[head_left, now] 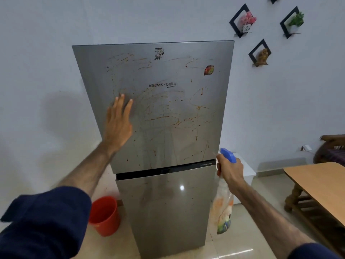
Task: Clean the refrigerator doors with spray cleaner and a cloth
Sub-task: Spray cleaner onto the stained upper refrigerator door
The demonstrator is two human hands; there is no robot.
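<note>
Low at the right, the right hand [230,170] is curled around the neck of the spray bottle [224,204], just under its blue head [228,155]. The bottle hangs tilted, its body pointing down below the fist, and the nozzle looks toward the fridge. It is held in front of the right edge of the fridge, near the dark gap between the two doors.

The left hand [118,122] is flat, with straight fingers, and lies on the upper door [168,101] at its left side (it holds nothing). This door is grey and carries many thin orange-brown streaks and drops, a brand name in the middle and a small red sticker [209,70] at the upper right. The lower door [168,208] shows only a few spots and a bright reflection of light.

I see no cloth in either hand.

A red bucket [104,214] stands on the floor just beside the left side of the fridge. At the far right is a wooden table [321,182]. On the wall hang black diamond shelves [259,53] with small ornaments.
</note>
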